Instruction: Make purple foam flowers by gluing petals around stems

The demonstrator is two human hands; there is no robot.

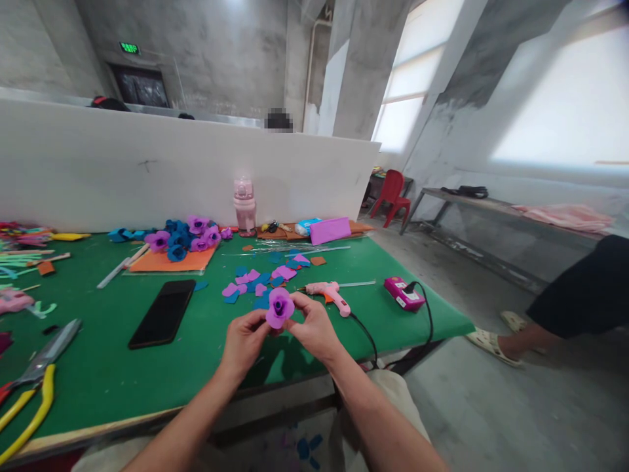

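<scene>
Above the green table (196, 380), near its front edge, the purple flower (280, 309) is between left hand (243, 344) and right hand (314, 329), equally near, each grip pinched closed at its underside, the bloom facing the camera, its long axis hidden.

You work in a craft workshop in a bare, industrial-looking hall: rough concrete walls (211, 56) rise ahead of you, and a green exit sign (129, 48) hangs above a door (141, 86). Your green-topped table (105, 387) carries a glue gun (330, 290), yellow-handled shears (55, 347) and loose cut petals (285, 272); beyond the white partition (196, 170) you see the tops of other people's heads (278, 121).
</scene>
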